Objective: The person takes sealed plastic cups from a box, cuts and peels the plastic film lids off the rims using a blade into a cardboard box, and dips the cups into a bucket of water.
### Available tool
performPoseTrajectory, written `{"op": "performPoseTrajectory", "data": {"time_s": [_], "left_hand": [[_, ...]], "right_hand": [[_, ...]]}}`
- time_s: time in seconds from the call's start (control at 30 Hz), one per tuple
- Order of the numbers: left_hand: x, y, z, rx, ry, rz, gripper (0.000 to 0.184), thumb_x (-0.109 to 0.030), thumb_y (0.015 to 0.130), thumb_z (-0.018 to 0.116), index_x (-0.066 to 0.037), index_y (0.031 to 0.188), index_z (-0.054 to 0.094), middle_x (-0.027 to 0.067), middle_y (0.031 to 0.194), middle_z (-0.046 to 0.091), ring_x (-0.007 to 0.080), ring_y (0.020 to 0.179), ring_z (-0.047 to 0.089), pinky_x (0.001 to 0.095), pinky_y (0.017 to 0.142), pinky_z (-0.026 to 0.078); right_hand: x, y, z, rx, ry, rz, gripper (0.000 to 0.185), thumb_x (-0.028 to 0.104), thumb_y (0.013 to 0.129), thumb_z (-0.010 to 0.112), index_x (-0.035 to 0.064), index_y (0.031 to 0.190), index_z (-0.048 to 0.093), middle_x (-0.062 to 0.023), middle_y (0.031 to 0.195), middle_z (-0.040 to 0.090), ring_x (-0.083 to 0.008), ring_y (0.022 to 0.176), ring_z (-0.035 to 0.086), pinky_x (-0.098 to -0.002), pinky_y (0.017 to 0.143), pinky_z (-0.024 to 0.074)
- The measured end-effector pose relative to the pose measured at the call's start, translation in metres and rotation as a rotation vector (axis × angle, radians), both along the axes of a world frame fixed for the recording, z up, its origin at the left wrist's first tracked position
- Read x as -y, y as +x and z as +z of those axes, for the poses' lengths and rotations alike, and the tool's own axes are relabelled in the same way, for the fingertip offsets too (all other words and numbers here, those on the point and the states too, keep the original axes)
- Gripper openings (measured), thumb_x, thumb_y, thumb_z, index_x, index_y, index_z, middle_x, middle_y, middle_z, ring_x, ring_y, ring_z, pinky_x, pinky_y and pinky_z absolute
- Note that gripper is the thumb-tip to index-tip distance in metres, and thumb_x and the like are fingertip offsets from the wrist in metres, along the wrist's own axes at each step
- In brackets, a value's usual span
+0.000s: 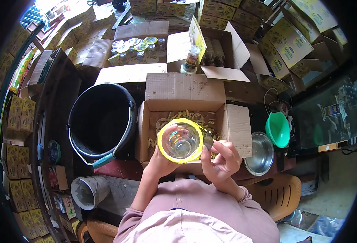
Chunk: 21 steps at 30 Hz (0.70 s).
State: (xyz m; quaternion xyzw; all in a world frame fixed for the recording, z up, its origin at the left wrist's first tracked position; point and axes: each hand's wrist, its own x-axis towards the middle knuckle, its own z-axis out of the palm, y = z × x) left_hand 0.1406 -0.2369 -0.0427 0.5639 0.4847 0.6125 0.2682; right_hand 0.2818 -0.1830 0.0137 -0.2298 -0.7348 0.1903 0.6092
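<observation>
My left hand (165, 158) is wrapped round a clear glass jar (182, 146), whose open mouth faces up toward me. A bright yellow band (164, 153) runs round the jar's rim. At the rim's right side, the thumb and fingers of my right hand (222, 160) pinch a small dark flat piece (208, 139) that looks like a blade; its kind is not certain. It touches or nearly touches the yellow band. Beneath both hands stands an open cardboard box (186, 91) with many yellow-green strips (162, 121) lying inside. The jar hides part of them.
A black bucket (75, 121) with a wire handle stands left, a grey bucket (81, 194) below it. A steel bowl (259, 156) and green bowl (277, 129) are at right. Behind are a carton of lidded jars (140, 50), a filled bottle (191, 58) and a carton of bottles (217, 52).
</observation>
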Motion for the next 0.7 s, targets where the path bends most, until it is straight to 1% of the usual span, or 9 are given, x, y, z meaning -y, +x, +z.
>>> {"op": "performPoseTrajectory", "data": {"time_s": [0.17, 0.27, 0.37, 0.47, 0.57, 0.67, 0.7], "left_hand": [[0.0016, -0.0011, -0.0003, -0.064, -0.013, 0.003, 0.082, -0.01, 0.063, 0.078, -0.002, 0.128, 0.028, 0.0149, 0.122, 0.042, 0.0251, 0.109, 0.05, 0.0348, 0.094, 0.04], [0.0037, 0.0002, -0.0042, -0.007, -0.078, -0.037, 0.082, -0.011, 0.064, 0.078, -0.003, 0.128, 0.027, 0.0156, 0.122, 0.043, 0.0257, 0.11, 0.05, 0.0358, 0.094, 0.041], [0.0037, -0.0006, -0.004, -0.017, -0.102, -0.059, 0.083, -0.011, 0.064, 0.078, -0.003, 0.128, 0.027, 0.0163, 0.122, 0.043, 0.026, 0.11, 0.05, 0.0362, 0.094, 0.041], [0.0045, -0.003, -0.0035, -0.076, -0.111, -0.049, 0.083, -0.011, 0.064, 0.078, -0.004, 0.128, 0.026, 0.0166, 0.122, 0.043, 0.0263, 0.109, 0.05, 0.036, 0.093, 0.041], [0.0054, -0.0036, 0.0031, -0.086, -0.104, -0.048, 0.082, -0.011, 0.064, 0.078, -0.004, 0.127, 0.026, 0.016, 0.121, 0.043, 0.0266, 0.109, 0.05, 0.036, 0.093, 0.041], [0.0047, -0.0017, 0.0007, -0.171, -0.053, 0.029, 0.081, -0.012, 0.065, 0.078, -0.004, 0.126, 0.025, 0.0155, 0.12, 0.042, 0.0268, 0.109, 0.051, 0.0357, 0.093, 0.041], [0.0048, -0.0002, 0.0016, -0.147, -0.049, 0.027, 0.081, -0.012, 0.065, 0.078, -0.004, 0.126, 0.025, 0.0155, 0.12, 0.042, 0.0267, 0.109, 0.05, 0.0356, 0.093, 0.042]], "right_hand": [[-0.0002, -0.0006, -0.0001, 0.027, 0.034, -0.021, 0.027, -0.009, 0.064, 0.067, -0.0024, 0.09, 0.062, -0.008, 0.068, 0.059, -0.0162, 0.056, 0.059, -0.0251, 0.049, 0.0481], [-0.0002, -0.0009, 0.0003, 0.034, 0.045, -0.044, 0.027, -0.009, 0.064, 0.067, -0.0023, 0.09, 0.062, -0.0081, 0.068, 0.059, -0.0165, 0.056, 0.059, -0.0253, 0.049, 0.0481], [-0.0011, -0.0007, 0.0005, 0.04, 0.053, -0.058, 0.027, -0.009, 0.065, 0.066, -0.0023, 0.091, 0.062, -0.0082, 0.068, 0.059, -0.0165, 0.055, 0.059, -0.0254, 0.049, 0.0479], [-0.0013, -0.0015, 0.0011, 0.052, 0.06, -0.06, 0.028, -0.009, 0.065, 0.066, -0.0022, 0.092, 0.062, -0.0082, 0.068, 0.059, -0.0164, 0.055, 0.058, -0.0255, 0.049, 0.0475], [-0.0011, -0.0021, 0.0007, 0.073, 0.076, -0.065, 0.028, -0.008, 0.065, 0.065, -0.0021, 0.093, 0.062, -0.0083, 0.069, 0.059, -0.0165, 0.055, 0.058, -0.0255, 0.049, 0.0472], [-0.001, -0.0025, -0.0022, 0.09, 0.088, -0.079, 0.029, -0.008, 0.066, 0.065, -0.0019, 0.093, 0.062, -0.0084, 0.07, 0.059, -0.0164, 0.055, 0.058, -0.0252, 0.049, 0.047], [-0.0004, -0.0027, -0.0026, 0.092, 0.076, -0.082, 0.029, -0.008, 0.066, 0.065, -0.0018, 0.094, 0.062, -0.0084, 0.07, 0.059, -0.0163, 0.056, 0.058, -0.0251, 0.049, 0.047]]}}
